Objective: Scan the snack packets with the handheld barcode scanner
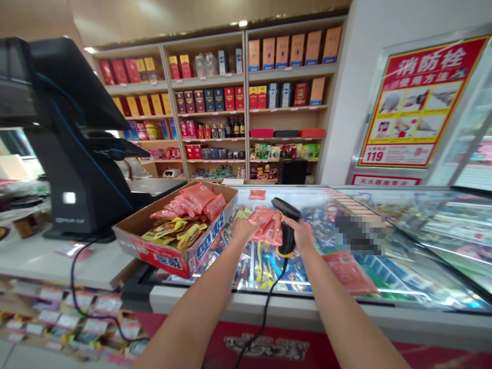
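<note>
My left hand [243, 231] is closed on the near edge of several orange-red snack packets [265, 225], held over the glass top of a chest freezer [238, 259]. My right hand [302, 233] grips a black barcode scanner [287, 210] by its handle. The scanner is upright beside the packets, its head tilted up and its cable [265, 318] hanging down in front of the freezer. Some packet edges lie behind the scanner, and whether my right fingers touch them I cannot tell. A cardboard box [154, 256] to the left holds more orange-red packets [196, 197] and yellow ones [177, 230].
A black checkout terminal [73, 154] stands on the white counter [23, 256] at the left. More orange-red packets lie on the glass: a stack [351, 274] at right and one small packet [257, 195] at the back. Shelves [246, 118] of boxed bottles line the wall.
</note>
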The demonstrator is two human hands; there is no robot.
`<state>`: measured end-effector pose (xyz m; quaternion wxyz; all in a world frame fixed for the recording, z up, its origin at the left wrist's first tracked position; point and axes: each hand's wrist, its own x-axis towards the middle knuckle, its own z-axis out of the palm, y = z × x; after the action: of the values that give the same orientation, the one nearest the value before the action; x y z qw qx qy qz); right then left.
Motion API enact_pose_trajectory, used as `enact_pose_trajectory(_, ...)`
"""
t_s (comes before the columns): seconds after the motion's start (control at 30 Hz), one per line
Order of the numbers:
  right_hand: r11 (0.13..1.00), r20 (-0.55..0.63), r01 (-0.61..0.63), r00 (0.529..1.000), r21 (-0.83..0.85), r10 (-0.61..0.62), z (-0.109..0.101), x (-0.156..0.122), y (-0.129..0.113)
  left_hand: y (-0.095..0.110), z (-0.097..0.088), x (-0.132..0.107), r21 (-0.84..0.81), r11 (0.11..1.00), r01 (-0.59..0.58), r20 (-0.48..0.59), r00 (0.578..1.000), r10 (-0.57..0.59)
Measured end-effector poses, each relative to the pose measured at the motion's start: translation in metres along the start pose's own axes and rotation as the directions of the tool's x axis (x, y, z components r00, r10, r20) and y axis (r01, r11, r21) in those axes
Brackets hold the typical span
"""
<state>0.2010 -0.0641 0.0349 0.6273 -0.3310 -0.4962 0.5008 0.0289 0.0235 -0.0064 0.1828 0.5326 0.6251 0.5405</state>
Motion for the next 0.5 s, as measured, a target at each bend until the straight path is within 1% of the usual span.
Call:
enact_pose_trajectory(0.07,0.998,-0.037,-0.039,0.999,0.04,0.04,0.0,-0.001,0.0,-0.001,-0.001,0.0,-0.02,1.0,-0.003,0.062,0.998,0.004)
enact_pose_trajectory(0.13,0.997,-0.045,-0.064,0.997,0.032,0.066,0.001,-0.003,-0.001,-0.001,-0.005,0.001,-0.071,0.997,-0.018,0.145,0.989,0.028)
enact_pose_trajectory(0.2,0.998,-0.025,-0.063,0.998,-0.01,0.063,0.001,-0.004,-0.003,0.0,-0.01,0.001,-0.164,0.985,-0.062,0.194,0.977,0.094)
enact_pose_trajectory(0.23,0.998,-0.011,-0.057,0.998,-0.031,0.056,0.001,-0.004,-0.003,0.0,-0.012,0.002,-0.229,0.97,-0.087,0.191,0.973,0.133)
enact_pose_trajectory(0.3,0.997,0.011,-0.042,0.999,-0.057,0.043,0.001,-0.005,-0.004,-0.002,-0.015,0.005,-0.378,0.917,-0.126,0.145,0.97,0.193)
enact_pose_trajectory(0.37,0.997,0.02,-0.038,0.999,-0.072,0.039,0.0,-0.004,-0.003,-0.004,-0.016,0.009,-0.506,0.847,-0.163,0.066,0.972,0.226)
enact_pose_trajectory(0.43,0.995,0.031,-0.051,0.998,-0.089,0.054,-0.002,-0.003,-0.001,-0.007,-0.018,0.014,-0.564,0.8,-0.204,-0.021,0.972,0.233)
enact_pose_trajectory(0.5,0.992,0.046,-0.073,0.996,-0.103,0.078,-0.004,-0.002,0.001,-0.009,-0.019,0.018,-0.577,0.783,-0.233,-0.088,0.971,0.224)
